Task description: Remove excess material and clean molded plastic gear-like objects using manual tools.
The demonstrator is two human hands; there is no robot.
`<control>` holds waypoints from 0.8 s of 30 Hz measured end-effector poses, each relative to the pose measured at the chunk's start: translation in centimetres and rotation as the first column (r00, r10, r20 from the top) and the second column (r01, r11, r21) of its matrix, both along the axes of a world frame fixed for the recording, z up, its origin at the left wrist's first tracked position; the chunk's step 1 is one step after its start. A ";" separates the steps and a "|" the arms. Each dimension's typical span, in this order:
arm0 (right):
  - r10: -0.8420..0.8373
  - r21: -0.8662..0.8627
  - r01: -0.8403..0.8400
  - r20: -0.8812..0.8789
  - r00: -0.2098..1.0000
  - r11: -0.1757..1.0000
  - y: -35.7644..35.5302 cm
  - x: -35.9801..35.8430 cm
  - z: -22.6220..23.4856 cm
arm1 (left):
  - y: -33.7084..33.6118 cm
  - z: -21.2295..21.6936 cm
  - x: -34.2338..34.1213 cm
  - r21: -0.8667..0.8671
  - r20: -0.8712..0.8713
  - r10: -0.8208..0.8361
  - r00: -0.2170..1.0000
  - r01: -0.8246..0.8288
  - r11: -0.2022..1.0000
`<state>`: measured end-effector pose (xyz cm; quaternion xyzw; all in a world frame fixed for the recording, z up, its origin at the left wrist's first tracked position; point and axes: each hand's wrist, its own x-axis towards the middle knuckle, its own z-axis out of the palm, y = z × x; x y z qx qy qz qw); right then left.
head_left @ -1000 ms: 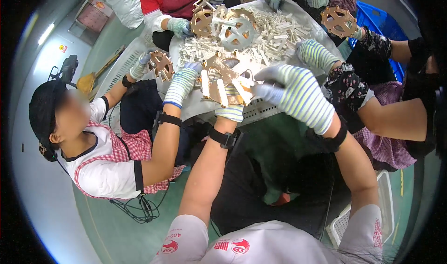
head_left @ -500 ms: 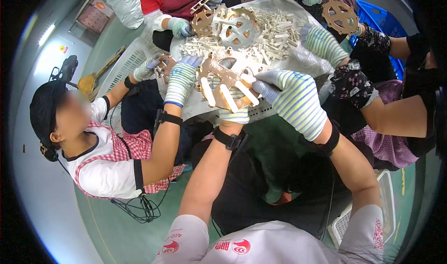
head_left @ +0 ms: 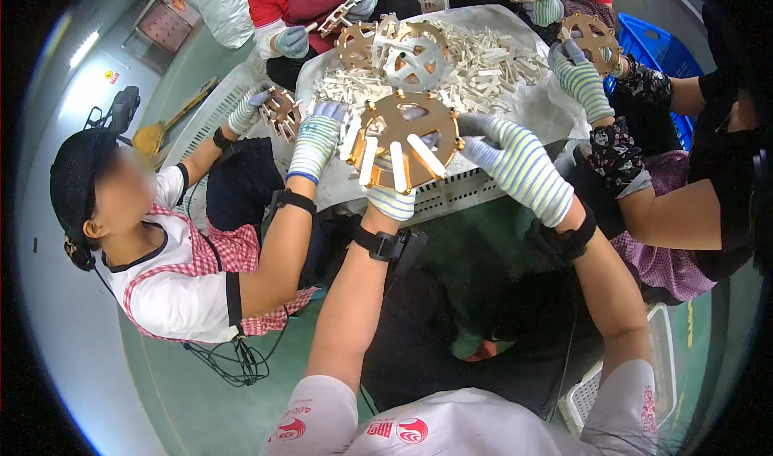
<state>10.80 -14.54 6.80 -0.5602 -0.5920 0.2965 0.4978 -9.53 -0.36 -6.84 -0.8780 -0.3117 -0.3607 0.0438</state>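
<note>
My left hand (head_left: 393,204), in a striped glove, grips a copper-coloured spoked disc (head_left: 411,111) from below, its fingers partly hidden behind it. Several white strips sit along the disc's near and left rim, among them one white strip (head_left: 425,156) at the lower right. At the disc's right edge, my right hand (head_left: 522,170), gloved alike, has its fingertips closed on the rim; part of them is hidden. Beyond the disc, a heap of loose white strips (head_left: 499,66) covers the table.
A silver spoked disc (head_left: 415,61) and another copper disc (head_left: 354,45) stand in the heap. A co-worker's gloved hand (head_left: 316,140) is close on the left, another's glove (head_left: 584,86) on the right. A blue crate (head_left: 664,45) stands far right.
The disc has turned and now faces me more squarely. My right hand has moved from a white strip to the disc's right rim. A co-worker's hand on the right has risen to a disc.
</note>
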 end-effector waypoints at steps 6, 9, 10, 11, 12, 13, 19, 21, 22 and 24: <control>-0.013 -0.150 0.014 0.008 1.000 0.989 0.0 0.3 -0.4 | -0.6 1.3 0.9 -0.574 0.544 -0.281 0.791 0.595 0.563; -0.139 -0.136 0.123 -0.116 0.983 0.983 0.0 -0.1 1.2 | -0.2 1.2 1.9 -0.576 0.715 -0.141 0.684 0.692 0.434; -0.183 -0.082 0.176 -0.087 0.979 0.981 -0.3 -0.5 1.8 | 0.1 1.0 2.3 -0.571 0.752 -0.076 0.655 0.704 0.422; -0.223 -0.023 0.222 -0.059 0.973 0.975 -0.8 -0.9 2.3 | 0.4 0.9 2.5 -0.563 0.784 -0.008 0.621 0.715 0.415; -0.226 0.062 0.225 0.009 0.974 0.972 -1.3 -1.3 2.7 | 0.7 0.8 2.4 -0.584 0.714 -0.031 0.699 0.620 0.523; -0.191 0.147 0.171 0.135 0.972 0.974 -1.9 -1.8 3.0 | 1.0 0.8 2.3 -0.589 0.635 -0.034 0.772 0.512 0.625; -0.204 0.321 0.037 0.504 0.839 0.946 -1.2 -3.3 2.1 | -0.1 0.3 1.2 0.695 -0.278 0.545 0.791 -0.226 0.682; -0.224 0.351 0.060 0.450 0.865 0.935 -1.0 -3.4 1.7 | -0.9 -0.2 1.6 0.795 0.430 0.903 -0.013 0.479 -0.372; -0.233 0.365 0.071 0.422 0.876 0.928 -1.0 -3.4 1.6 | -1.2 -0.3 1.9 0.323 0.845 0.514 -0.150 0.908 -0.266; -0.235 0.342 0.086 0.423 0.875 0.936 -1.5 -3.4 1.5 | -1.4 -0.5 2.4 0.057 0.946 0.323 -0.021 0.993 -0.102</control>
